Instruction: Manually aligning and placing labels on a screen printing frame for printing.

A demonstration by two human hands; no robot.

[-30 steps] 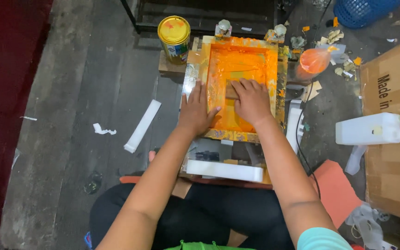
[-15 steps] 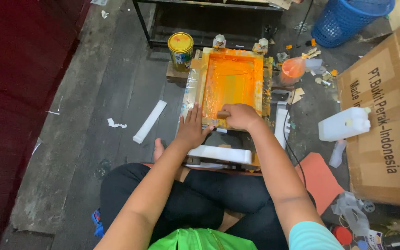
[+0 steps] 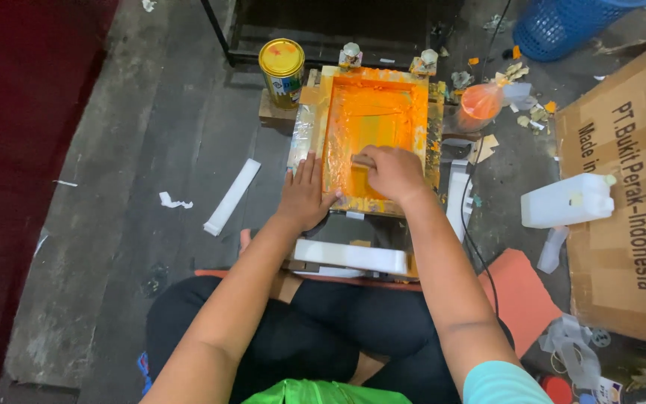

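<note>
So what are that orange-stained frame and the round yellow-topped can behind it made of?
The printing frame looks like wood, its bare tan patches showing through matte orange ink. The can seems metal: a crisp rolled rim and glossy lid. The right hand grips what looks like a squeegee.

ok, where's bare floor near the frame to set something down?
Left of the frame: bare floor between the white strip and the dark red edge. The right side is crowded: orange bag, jug, box, cable. The left hand and right hand occupy the frame's near end.

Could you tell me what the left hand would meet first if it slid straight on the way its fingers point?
Probably the yellow-lidded tin; the left hand points up the screen frame's left edge.
</note>
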